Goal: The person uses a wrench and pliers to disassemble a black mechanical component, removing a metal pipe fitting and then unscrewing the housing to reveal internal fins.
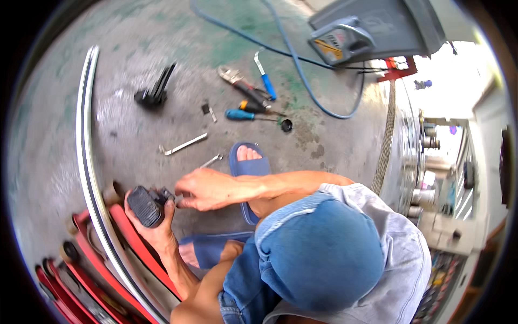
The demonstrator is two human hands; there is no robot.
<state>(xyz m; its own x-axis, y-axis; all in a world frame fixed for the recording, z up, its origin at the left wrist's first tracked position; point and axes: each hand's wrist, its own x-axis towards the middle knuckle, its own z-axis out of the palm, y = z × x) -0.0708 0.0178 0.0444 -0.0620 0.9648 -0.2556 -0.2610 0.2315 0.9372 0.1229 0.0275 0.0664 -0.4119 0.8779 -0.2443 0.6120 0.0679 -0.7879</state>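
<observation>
Gripped black ribbed pad in fingers of left hand above floor | held right hand beside it with curled fingers, couldn't tell if gripping | apparently adjusted two-handed | called for steady left hold next

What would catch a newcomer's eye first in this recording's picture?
Probably the black ribbed block in the person's left hand, left of and below centre, with the right hand close beside it. Next, the long silver strip with a dark stripe down the left side, and the blue-handled screwdriver among other tools on the grey floor above centre.
</observation>
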